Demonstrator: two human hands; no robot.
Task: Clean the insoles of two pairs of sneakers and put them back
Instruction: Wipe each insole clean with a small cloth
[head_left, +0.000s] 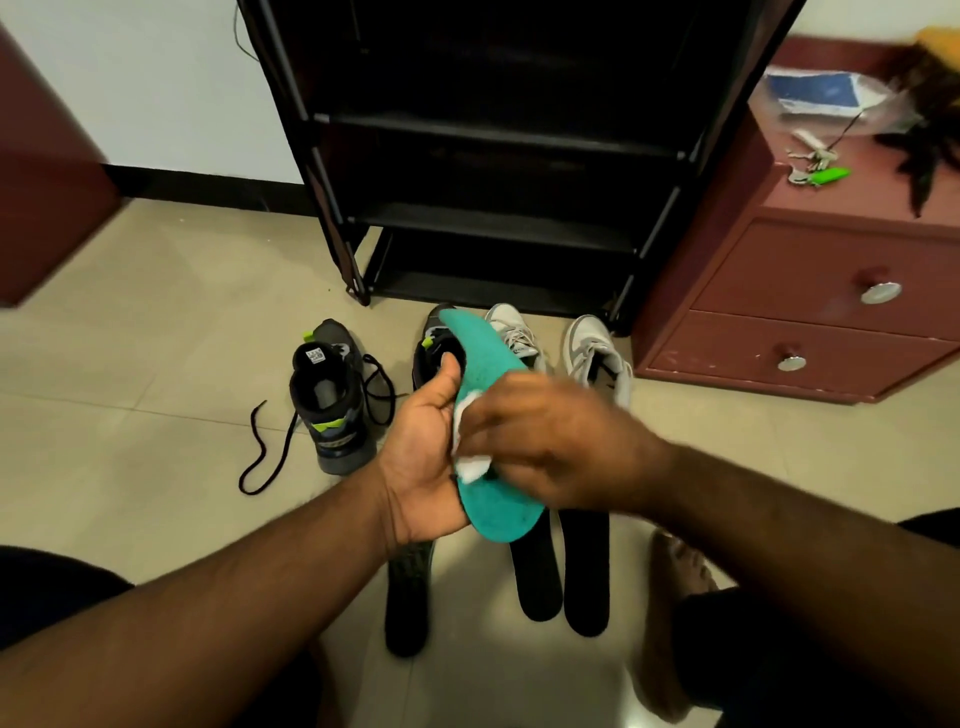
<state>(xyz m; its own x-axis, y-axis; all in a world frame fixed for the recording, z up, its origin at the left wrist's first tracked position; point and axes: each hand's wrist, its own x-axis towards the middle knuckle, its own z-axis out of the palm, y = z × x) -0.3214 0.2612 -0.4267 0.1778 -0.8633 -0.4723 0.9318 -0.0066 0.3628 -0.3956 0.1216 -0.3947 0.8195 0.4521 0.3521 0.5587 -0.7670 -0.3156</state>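
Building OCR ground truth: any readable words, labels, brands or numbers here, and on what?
No text is legible.
White tongue label on the black high-top sneaker with lime accents: print too small to read.
Blue packet in the clear plastic bag on the maroon drawer cabinet: blurred.

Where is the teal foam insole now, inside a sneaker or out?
Out: the left hand holds the teal foam insole above the floor while the right hand wipes it.
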